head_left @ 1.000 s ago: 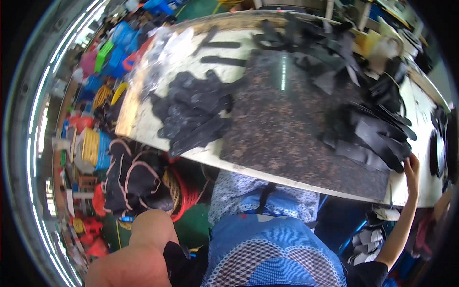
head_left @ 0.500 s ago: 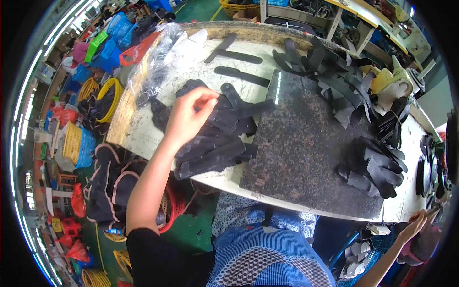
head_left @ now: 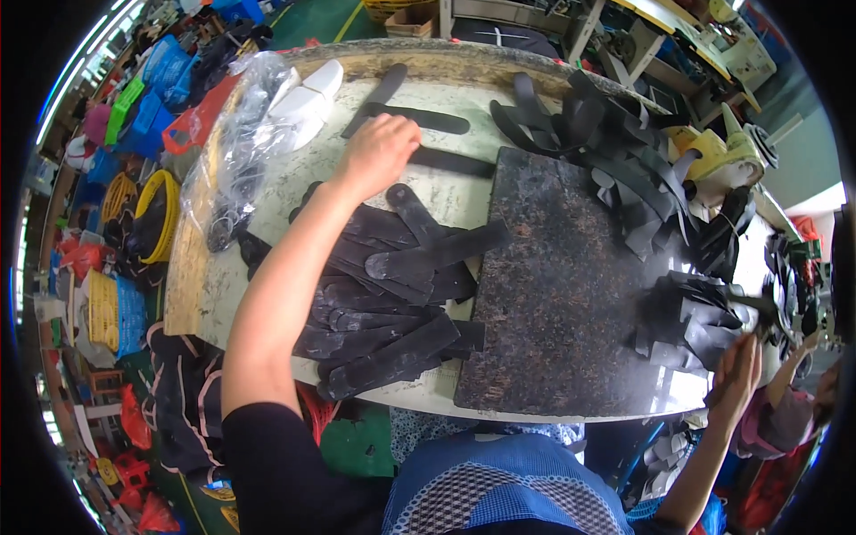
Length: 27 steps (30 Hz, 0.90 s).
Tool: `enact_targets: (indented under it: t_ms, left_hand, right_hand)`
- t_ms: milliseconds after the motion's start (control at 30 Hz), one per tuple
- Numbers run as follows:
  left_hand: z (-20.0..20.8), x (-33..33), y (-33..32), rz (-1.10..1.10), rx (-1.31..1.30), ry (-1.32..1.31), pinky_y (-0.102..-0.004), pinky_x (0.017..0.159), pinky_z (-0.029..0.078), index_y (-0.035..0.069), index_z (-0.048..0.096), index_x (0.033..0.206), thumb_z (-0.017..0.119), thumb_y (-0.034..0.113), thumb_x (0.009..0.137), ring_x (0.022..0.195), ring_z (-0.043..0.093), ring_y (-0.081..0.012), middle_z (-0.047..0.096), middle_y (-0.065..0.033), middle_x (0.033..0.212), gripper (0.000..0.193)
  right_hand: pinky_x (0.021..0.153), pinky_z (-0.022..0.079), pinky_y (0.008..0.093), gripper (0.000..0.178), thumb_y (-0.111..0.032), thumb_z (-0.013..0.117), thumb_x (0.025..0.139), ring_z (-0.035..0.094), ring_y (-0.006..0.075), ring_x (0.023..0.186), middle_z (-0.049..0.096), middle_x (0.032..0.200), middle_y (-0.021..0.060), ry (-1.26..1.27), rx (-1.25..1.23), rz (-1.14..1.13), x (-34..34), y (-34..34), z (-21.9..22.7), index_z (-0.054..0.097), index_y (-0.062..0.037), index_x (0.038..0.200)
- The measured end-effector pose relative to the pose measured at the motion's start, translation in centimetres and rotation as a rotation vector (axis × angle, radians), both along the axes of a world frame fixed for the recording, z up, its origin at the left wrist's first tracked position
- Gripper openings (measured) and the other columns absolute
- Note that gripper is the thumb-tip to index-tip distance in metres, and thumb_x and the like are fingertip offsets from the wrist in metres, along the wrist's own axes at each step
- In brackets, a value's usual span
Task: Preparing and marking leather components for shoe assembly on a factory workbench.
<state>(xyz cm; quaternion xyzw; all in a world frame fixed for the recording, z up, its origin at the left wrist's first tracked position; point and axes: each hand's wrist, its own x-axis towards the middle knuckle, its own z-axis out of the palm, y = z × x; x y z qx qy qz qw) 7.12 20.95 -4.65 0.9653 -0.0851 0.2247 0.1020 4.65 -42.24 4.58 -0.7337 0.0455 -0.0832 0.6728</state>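
1. Nearest the wearer: a blue apron (head_left: 508, 486) at the lower edge, with a dark sleeve (head_left: 285, 464) on the left arm.
2. Right hand (head_left: 738, 370): raised at the near right edge of the bench (head_left: 209, 285), palm flat and fingers together, just beside a small heap of black cut pieces (head_left: 691, 321). It pinches nothing that can be seen.
3. Centre of the bench: a dark speckled slab (head_left: 557, 294) lies flat. No work piece lies wholly on it; one strap tip overlaps its left edge.
4. Left of the slab: a pile of black straps (head_left: 383, 312), rounded at the ends, lying fanned and overlapping.
5. Left hand (head_left: 379, 153): reached out past the pile to the far part of the bench, fingers curled down onto a long strap (head_left: 419, 116) lying apart from the pile. Whether the strap is actually pinched cannot be told; the fingertips are hidden.
6. Judgement: the step in hand appears to be fetching a single strap. The next move would call for a firm pinch and a clean lift, without dragging neighbouring straps.
7. Far left: a clear plastic bag (head_left: 236, 143) beside a white shoe last (head_left: 303, 98).
8. Far right: a further tangle of straps (head_left: 615, 143) and yellow lasts (head_left: 713, 156). Crates (head_left: 147, 116) stand on the floor beyond.
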Motion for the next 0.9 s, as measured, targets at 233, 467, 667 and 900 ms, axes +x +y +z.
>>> enact_targets:
  t_ms: [233,467,667,900]
  left_hand:
    - [10.4,-8.2,-15.3,-0.143,-1.107,0.249,-0.0227,0.074,0.051,0.001,0.067,0.111,0.068,0.011,0.104,0.080,0.060,-0.0055,0.068,0.0013,0.090,0.012]
    - [1.2,-15.6,-27.3,-0.143,-0.525,0.155,-0.0362,0.060,0.053,0.005,0.066,0.128,0.078,0.001,0.084,0.069,0.063,-0.0235,0.062,-0.0048,0.083,0.046]
    - [0.3,-15.9,-27.4,-0.157,-0.516,0.090,-0.0355,0.068,0.053,0.004,0.079,0.099,0.085,-0.003,0.076,0.081,0.063,-0.0241,0.066,-0.0051,0.093,0.025]
    - [0.4,-17.3,-26.9,-0.247,-0.410,0.137,-0.0344,0.072,0.057,0.000,0.078,0.110,0.081,-0.008,0.074,0.087,0.065,-0.0245,0.067,-0.0071,0.099,0.037]
  right_hand:
    - [0.057,0.037,0.0210,0.034,-0.028,0.044,0.116,0.047,0.0063,0.064,0.055,0.081,0.0015,-0.488,-0.286,0.255,-0.2,8.8,1.9,0.059,0.0007,0.126]
    - [0.061,0.047,0.0256,0.024,-0.007,0.055,0.109,0.058,0.0108,0.071,0.066,0.095,0.0082,-0.198,-0.408,0.688,-5.3,9.5,0.2,0.057,0.0062,0.128]
    - [0.051,0.051,0.0400,0.014,-0.003,0.067,0.094,0.068,0.0311,0.061,0.064,0.076,0.0132,-0.396,-0.760,0.921,-5.8,10.2,-4.0,0.065,0.0023,0.106]
    - [0.049,0.053,0.0397,0.016,-0.009,0.070,0.091,0.066,0.0310,0.054,0.062,0.074,0.0099,-0.327,-0.727,1.002,-4.2,10.0,-4.0,0.060,-0.0004,0.099]
